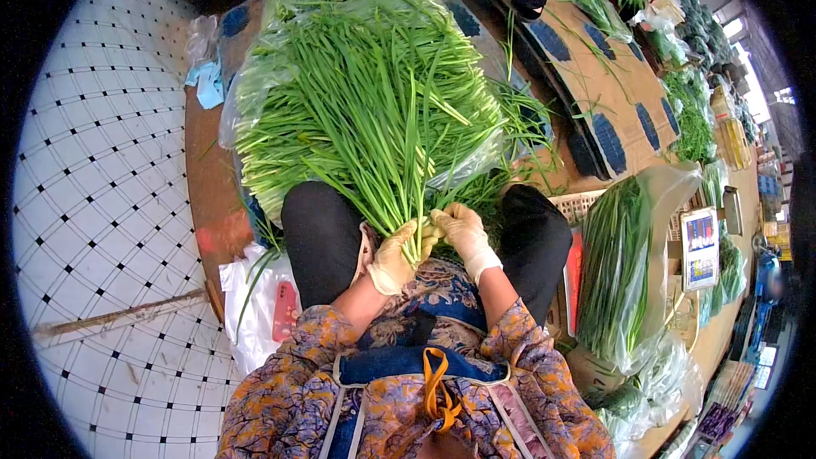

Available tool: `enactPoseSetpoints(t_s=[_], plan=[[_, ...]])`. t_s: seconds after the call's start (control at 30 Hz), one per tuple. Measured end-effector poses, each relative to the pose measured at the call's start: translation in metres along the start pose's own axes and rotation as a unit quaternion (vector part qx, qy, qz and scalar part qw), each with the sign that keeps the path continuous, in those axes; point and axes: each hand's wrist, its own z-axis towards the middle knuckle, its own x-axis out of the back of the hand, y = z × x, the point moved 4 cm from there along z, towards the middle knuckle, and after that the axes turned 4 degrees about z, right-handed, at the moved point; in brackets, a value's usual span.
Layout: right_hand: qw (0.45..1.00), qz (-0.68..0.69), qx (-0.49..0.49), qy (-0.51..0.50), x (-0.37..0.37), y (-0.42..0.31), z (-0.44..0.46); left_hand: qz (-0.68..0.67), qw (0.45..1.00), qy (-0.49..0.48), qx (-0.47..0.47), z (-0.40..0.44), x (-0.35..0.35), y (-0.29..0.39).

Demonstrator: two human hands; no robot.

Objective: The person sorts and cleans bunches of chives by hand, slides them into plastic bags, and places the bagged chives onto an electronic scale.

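My left hand, in a pale glove, is closed around the pale stem ends of a bunch of garlic chives. The long green leaves fan out away from me over a large pile of garlic chives on clear plastic. Close beside it, my gloved right hand has its fingers curled in at the bunch's base, almost against the left hand. Whatever its fingertips pinch is too small to make out. Loose green trimmings lie between my knees, beyond the right hand.
On the right stand a bagged bundle of long greens and a scale with a display. A white plastic bag and a red phone-like object lie at my left. Brown boards with dark patches stretch ahead right.
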Motion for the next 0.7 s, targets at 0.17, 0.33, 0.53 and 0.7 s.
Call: enactPoseSetpoints(t_s=[0.17,0.33,0.53,0.7], plan=[[0.996,0.082,0.027,-0.037,-0.008,-0.059,-0.017,-0.012,0.998,-0.043,-0.035,-0.004,-0.009,0.0],[0.991,-0.08,0.075,-0.075,-0.026,-0.027,0.016,0.007,0.999,-0.013,-0.038,-0.004,-0.007,0.001],[0.986,0.099,0.118,-0.069,-0.014,-0.02,-0.022,-0.018,0.998,-0.058,-0.016,-0.008,-0.02,0.004],[0.985,0.128,0.104,-0.054,-0.013,-0.012,-0.029,0.069,0.997,0.031,-0.035,-0.001,-0.01,0.001]])
